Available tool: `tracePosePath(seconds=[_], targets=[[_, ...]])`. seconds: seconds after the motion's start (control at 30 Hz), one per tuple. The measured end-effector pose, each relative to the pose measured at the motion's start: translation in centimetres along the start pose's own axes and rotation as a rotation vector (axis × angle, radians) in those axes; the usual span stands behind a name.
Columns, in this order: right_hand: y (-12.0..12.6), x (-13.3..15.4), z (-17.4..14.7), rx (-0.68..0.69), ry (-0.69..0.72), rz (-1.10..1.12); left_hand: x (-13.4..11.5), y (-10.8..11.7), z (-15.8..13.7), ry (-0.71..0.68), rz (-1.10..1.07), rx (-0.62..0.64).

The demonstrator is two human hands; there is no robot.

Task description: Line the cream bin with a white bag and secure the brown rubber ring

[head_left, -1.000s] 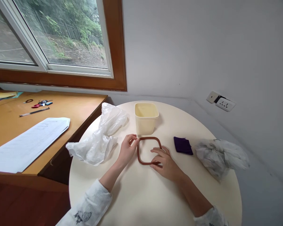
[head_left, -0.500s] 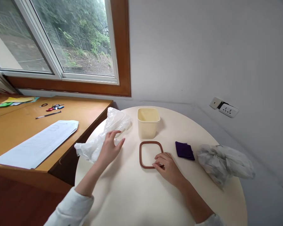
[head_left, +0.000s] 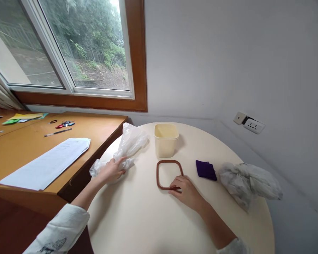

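My left hand (head_left: 112, 171) is closed around the middle of a crumpled white plastic bag (head_left: 132, 139) at the left side of the round table. My right hand (head_left: 187, 192) pinches the lower right corner of a brown rounded-square ring (head_left: 158, 174), which lies flat; the fingers cover that corner. Behind the ring stands a cream plastic container (head_left: 165, 146), upright and without a lid. To the right of my right hand lies a folded dark purple cloth (head_left: 206, 170).
A knotted, filled plastic bag (head_left: 250, 181) rests at the right edge of the round white table (head_left: 148, 222). On the wooden desk (head_left: 103, 130) at left are papers (head_left: 50, 164), a pen (head_left: 57, 132) and keys (head_left: 66, 124). A wall with sockets (head_left: 254, 125) borders the table.
My left hand has moved left and down onto the white plastic bag and closed on it. My right hand stays at the ring's corner, its fingers shifted slightly. The view tilted a little.
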State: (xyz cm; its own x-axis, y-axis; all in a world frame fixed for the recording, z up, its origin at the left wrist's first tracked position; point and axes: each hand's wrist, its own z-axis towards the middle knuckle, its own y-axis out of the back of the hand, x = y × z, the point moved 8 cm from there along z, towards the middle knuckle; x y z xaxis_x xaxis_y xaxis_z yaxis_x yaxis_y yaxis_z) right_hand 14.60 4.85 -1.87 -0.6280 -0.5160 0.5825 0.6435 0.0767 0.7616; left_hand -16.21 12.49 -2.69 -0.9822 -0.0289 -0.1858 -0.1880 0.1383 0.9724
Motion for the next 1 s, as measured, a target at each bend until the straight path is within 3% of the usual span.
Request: tracePosePath(seconds=[0.23,0.47,0.7,0.83,1.0], targets=[[0.0,-0.8,-0.3,0.036,-0.067,0.019,-1.9,1.1,-0.3,-0.096,-0.124,-0.004],[1.1,-1.6,-1.6,0.084,-0.141,0.043,-2.7,4.9,-1.5,-0.081,-0.431,0.050],[3.1,-1.2,-1.5,-0.122,-0.072,-0.001,-4.7,8.1,-3.9,-0.174,-0.859,0.105],[3.8,0.6,-1.1,-0.241,0.012,-0.033,-6.3,8.3,-4.8,-0.176,-1.020,0.172],[2.2,4.8,-0.2,-0.144,-0.029,0.094,-11.2,6.6,-7.8,-0.194,-1.071,0.302]])
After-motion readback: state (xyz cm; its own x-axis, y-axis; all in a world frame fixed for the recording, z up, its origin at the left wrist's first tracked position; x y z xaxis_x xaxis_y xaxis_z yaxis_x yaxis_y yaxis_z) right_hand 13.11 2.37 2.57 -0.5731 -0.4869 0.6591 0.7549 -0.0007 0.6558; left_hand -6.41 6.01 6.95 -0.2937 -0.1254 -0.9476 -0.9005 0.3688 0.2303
